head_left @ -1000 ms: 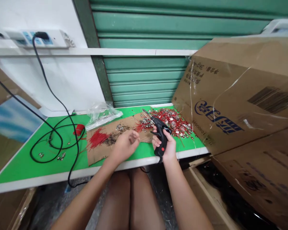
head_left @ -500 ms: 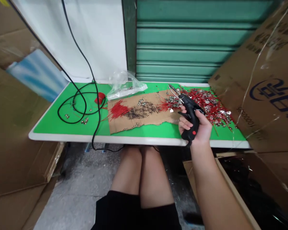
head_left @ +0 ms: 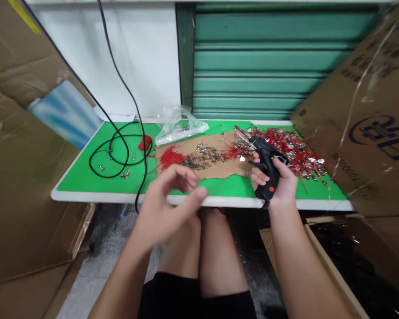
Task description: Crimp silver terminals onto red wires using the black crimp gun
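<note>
My right hand [head_left: 281,181] is wrapped round the handle of a black glue gun [head_left: 266,170] with a red button. Its nozzle points up and left over a heap of red strands with silver metal pieces [head_left: 295,150]. My left hand [head_left: 173,199] is held above the table's front edge, thumb and fingers apart, with nothing in it. Behind that hand lies a strip of cardboard [head_left: 219,166]. On the strip are red strands [head_left: 169,158], many small dark bits [head_left: 204,158] and a few shiny metal pieces [head_left: 199,147].
A clear plastic bag [head_left: 179,126] and a red spool [head_left: 145,142] sit on the green tabletop [head_left: 80,175]. A black cable [head_left: 138,106] hangs down and loops at left. Cardboard boxes [head_left: 369,128] flank both sides. An open box [head_left: 322,221] of dark things stands lower right.
My left hand has come into view from below, over the table's front edge. The glue gun stays in my right hand. The view has shifted slightly.
</note>
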### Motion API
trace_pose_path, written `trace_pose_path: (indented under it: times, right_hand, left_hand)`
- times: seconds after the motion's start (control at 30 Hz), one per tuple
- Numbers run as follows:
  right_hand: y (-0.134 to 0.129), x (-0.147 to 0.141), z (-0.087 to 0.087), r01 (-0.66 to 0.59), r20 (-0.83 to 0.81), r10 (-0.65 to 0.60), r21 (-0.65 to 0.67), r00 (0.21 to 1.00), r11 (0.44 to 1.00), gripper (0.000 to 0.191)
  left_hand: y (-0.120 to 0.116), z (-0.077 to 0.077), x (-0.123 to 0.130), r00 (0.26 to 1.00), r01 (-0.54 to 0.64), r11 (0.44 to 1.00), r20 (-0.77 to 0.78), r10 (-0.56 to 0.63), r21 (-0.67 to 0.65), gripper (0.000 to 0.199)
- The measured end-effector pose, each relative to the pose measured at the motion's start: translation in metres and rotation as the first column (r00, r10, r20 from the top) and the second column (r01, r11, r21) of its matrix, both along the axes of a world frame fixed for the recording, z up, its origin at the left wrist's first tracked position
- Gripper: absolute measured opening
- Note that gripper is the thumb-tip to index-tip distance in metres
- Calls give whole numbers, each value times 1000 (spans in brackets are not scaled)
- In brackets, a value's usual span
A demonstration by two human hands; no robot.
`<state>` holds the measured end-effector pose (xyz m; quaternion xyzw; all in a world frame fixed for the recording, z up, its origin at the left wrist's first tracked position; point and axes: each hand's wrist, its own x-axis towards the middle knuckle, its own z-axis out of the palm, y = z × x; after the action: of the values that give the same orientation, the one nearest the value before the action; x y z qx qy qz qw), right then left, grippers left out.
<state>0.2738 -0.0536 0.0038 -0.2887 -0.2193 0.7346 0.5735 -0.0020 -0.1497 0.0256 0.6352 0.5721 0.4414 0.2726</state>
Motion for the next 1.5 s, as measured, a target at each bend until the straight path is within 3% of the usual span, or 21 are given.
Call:
trace_pose_path:
  times: [0.1, 0.23, 0.37, 0.57, 0.93, 1.1, 1.33, 1.5]
  right_hand:
    - [2, 3, -4, -38, 15, 37, 41, 999, 998, 15]
    - [4, 6, -9, -49, -8, 50, 46, 999, 998, 16]
    - [5, 8, -13, -68, -4, 68, 64, 998, 996, 21]
    - [6, 10, -15, -108, 17, 107, 84, 994, 991, 22]
    - [6, 9, -17, -91, 37, 87, 94, 995, 991, 22]
    - [5, 9, -17, -94, 21, 93, 84, 995, 992, 23]
    - [6, 9, -15, -106, 34, 103, 93, 994, 990, 22]
    - [4, 9, -14, -99, 12, 98, 69, 995, 993, 21]
  left_hand:
    - [43, 8, 3, 981, -55, 998, -185, 55, 4, 22]
    - [102, 7, 3, 839, -90, 994, -542, 44, -60, 14]
    - [125, 0, 7, 682, -180, 980, -729, 66, -80, 26]
    - [126, -13, 15, 631, -193, 976, -774, 48, -96, 34]
    - [94, -21, 0, 668, -91, 995, -740, 83, 29, 30]
    - [91, -20, -1, 679, -168, 983, -715, 165, 67, 27]
    - [98, -18, 18, 714, -246, 968, -686, 142, -56, 24]
    - [99, -20, 22, 733, -253, 965, -665, 147, -66, 22]
